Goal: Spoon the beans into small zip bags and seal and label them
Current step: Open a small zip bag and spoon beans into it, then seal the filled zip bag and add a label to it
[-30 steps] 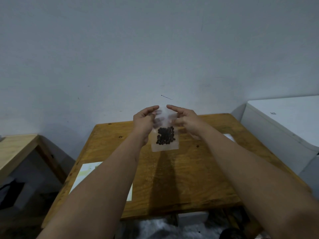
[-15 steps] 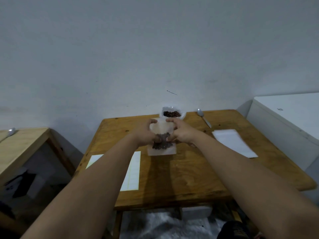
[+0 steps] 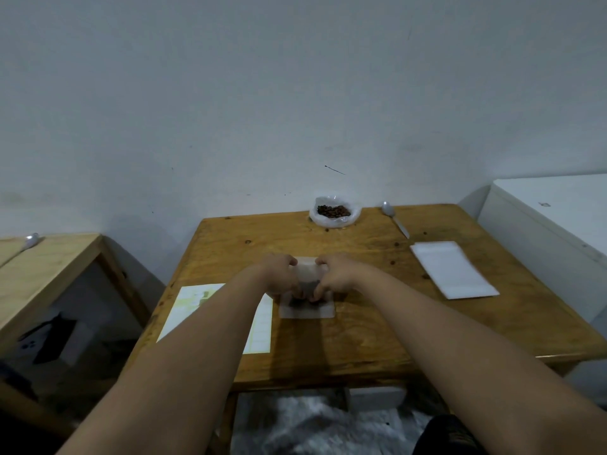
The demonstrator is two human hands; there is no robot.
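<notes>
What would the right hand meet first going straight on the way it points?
Most likely the left hand: both grip the zip bag, almost touching, and the right hand points left and away. Depth is unclear.

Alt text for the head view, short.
The left hand and right hand grip a small zip bag of beans on a wooden table. Beyond: open bean bag and spoon; label sheet left, empty bags right.

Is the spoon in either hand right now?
No, the spoon lies on the table beside the open bag of beans, while the left hand and right hand both grip the small zip bag.
</notes>
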